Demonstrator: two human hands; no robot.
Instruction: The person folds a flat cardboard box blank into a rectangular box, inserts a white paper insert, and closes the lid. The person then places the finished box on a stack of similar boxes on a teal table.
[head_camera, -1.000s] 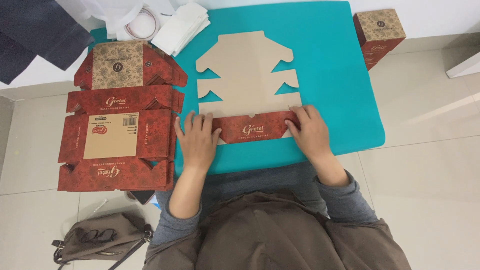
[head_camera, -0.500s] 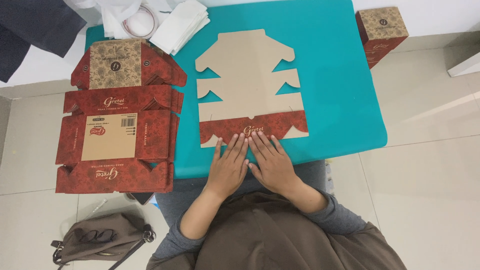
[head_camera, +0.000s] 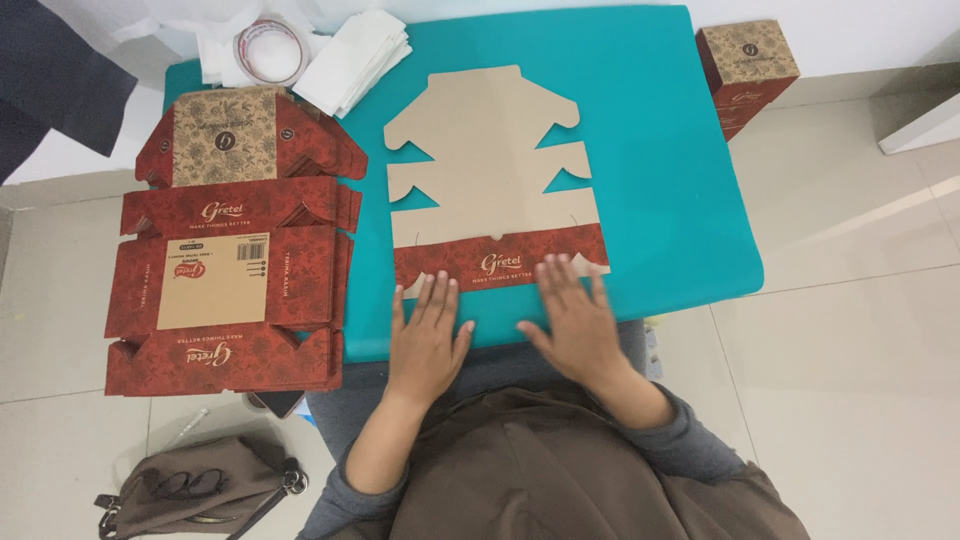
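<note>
Creasing step: both hands, left hand (head_camera: 428, 338) and right hand (head_camera: 574, 326), lie flat and open, gripping nothing, fingertips on the carton blank's (head_camera: 490, 180) folded red flap (head_camera: 497, 263). Next probably calls for pressing the fold just beyond the fingertips.

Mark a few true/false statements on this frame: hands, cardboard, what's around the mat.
1. Both hands lie flat, palms down, at the near edge of the flat box blank. True: left hand and right hand press there, fingers spread.
2. The blank's near strip shows its red printed side. True: the rest shows plain brown.
3. The mat is yellow. False: it is teal.
4. The tape roll sits in the right hand. False: it lies at the mat's far left corner, apart from both hands.
5. A made-up box stands beside the mat, to the right. True.
6. The stack of flat blanks lies right of the hands. False: it lies to the left.
</note>
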